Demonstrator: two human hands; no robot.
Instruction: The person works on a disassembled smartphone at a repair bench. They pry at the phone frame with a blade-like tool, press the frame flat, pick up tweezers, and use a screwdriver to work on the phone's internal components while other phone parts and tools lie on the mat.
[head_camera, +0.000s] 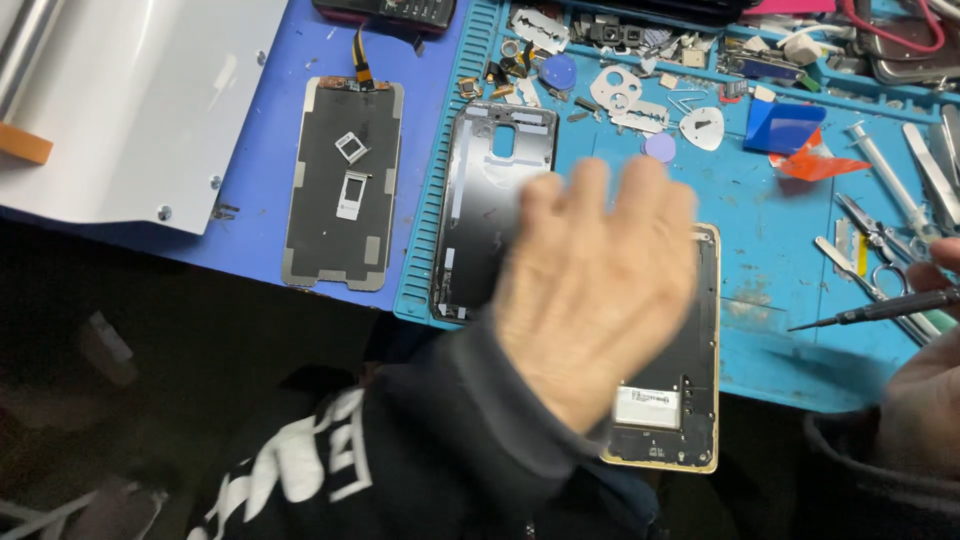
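Hovering mid-frame, left hand (590, 290) is spreading flat over gold-framed phone chassis (690, 400) on blue mat (770, 250); right hand (925, 400), right edge, is pinching screwdriver (880, 310). Chassis looks light, stiff, fragile; grip by side rails.

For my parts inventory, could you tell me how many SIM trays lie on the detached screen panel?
2: a small SIM tray near the detached screen panel's top, and a longer SIM tray just below it. None seems hidden.

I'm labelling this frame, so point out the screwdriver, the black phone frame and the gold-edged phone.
screwdriver (880, 312), head view, on its dark shaft.
black phone frame (480, 200), head view, on its inner panel.
gold-edged phone (680, 410), head view, on its exposed lower interior.
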